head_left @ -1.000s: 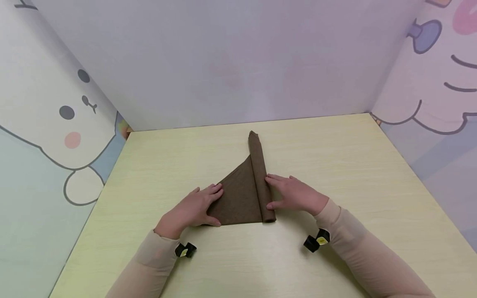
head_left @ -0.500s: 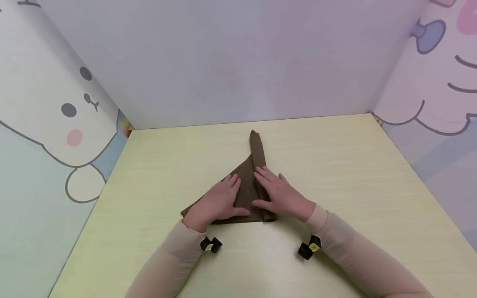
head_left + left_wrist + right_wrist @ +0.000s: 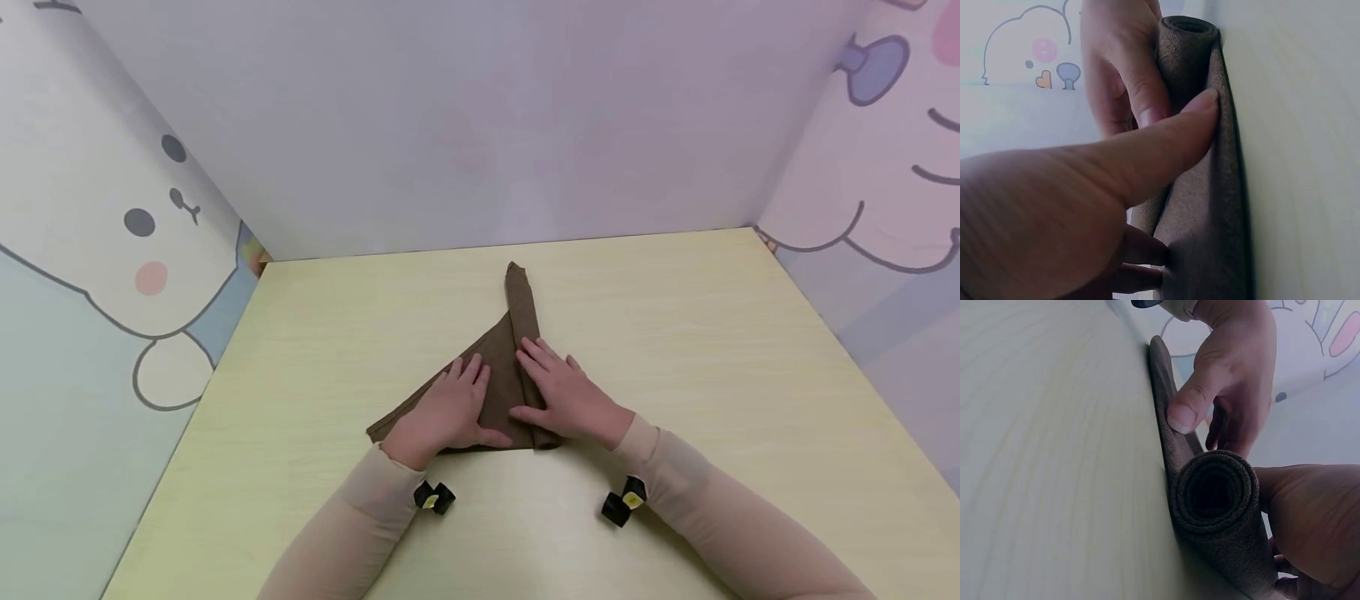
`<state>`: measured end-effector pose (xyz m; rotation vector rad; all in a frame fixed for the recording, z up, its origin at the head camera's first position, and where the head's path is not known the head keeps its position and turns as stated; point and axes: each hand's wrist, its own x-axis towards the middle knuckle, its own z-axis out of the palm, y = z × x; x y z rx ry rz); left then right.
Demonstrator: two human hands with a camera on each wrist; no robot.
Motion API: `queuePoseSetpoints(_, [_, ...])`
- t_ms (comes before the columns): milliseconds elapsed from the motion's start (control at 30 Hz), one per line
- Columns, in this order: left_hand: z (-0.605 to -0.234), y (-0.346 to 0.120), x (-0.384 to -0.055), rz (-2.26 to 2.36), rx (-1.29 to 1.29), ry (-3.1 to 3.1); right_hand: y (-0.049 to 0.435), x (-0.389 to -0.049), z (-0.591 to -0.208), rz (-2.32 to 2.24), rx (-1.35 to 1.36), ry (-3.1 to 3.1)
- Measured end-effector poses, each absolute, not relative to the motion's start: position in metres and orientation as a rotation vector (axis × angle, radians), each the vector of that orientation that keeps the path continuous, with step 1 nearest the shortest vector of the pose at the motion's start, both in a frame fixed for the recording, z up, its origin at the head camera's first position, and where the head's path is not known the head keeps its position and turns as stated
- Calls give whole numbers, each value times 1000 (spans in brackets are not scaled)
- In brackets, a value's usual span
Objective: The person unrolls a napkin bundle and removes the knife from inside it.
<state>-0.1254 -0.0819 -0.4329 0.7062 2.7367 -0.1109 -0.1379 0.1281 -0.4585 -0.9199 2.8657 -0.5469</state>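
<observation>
A brown cloth (image 3: 497, 375) lies on the table, its left part flat and tapering to a point, its right side wound into a narrow roll (image 3: 521, 304). My left hand (image 3: 448, 408) rests on the flat part with fingers spread, thumb near the front edge. Over the roll lies my right hand (image 3: 566, 396), fingers extended across it, thumb reaching toward the flat part. The right wrist view shows the hollow spiral end of the cloth roll (image 3: 1235, 562), with the left thumb pressing the flat layer beside it.
The pale wooden table (image 3: 645, 317) extends around the cloth on all sides. A plain wall (image 3: 487, 125) stands behind it, with cartoon-printed walls (image 3: 90, 275) at the left and right. Small black devices (image 3: 624, 502) sit at both wrists.
My left hand has slid right across the flat cloth, uncovering its left corner. The right hand has shifted slightly left, its fingers now lying over the roll.
</observation>
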Motion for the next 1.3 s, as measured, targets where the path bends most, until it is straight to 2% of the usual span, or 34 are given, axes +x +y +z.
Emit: queuePoseSetpoints(1300, [-430,-95,-129,-150,659,2720,135,-138,-448,-490,-878,2835])
